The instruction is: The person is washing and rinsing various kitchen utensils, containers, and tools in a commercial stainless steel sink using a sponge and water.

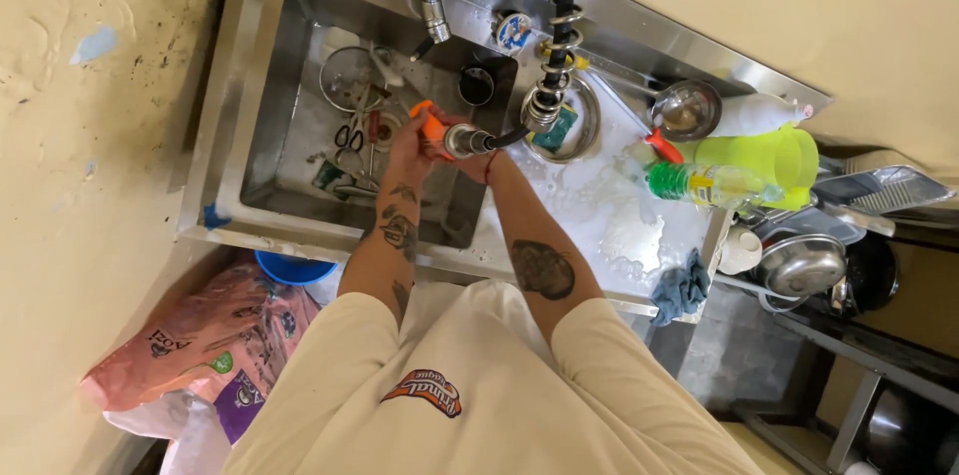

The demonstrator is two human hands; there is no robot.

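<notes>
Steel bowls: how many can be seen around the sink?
2. One steel bowl lies at the counter's back, beside the yellow-green jug. The other sits lower right, past the counter's edge. More may be hidden.

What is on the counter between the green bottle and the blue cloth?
In the head view, only wet, soapy counter lies between the green bottle and the blue cloth.

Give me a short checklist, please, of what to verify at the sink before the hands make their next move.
1. Left hand grips the orange item: ok.
2. Right hand holds the sprayer head: ok, though the hand is mostly hidden.
3. Both hands are over the sink basin: ok.
4. Water running from the sprayer: cannot tell.
5. Basin free of sharp things: not ok, scissors lie in it.
6. Counter dry: not ok, wet and soapy.
</notes>
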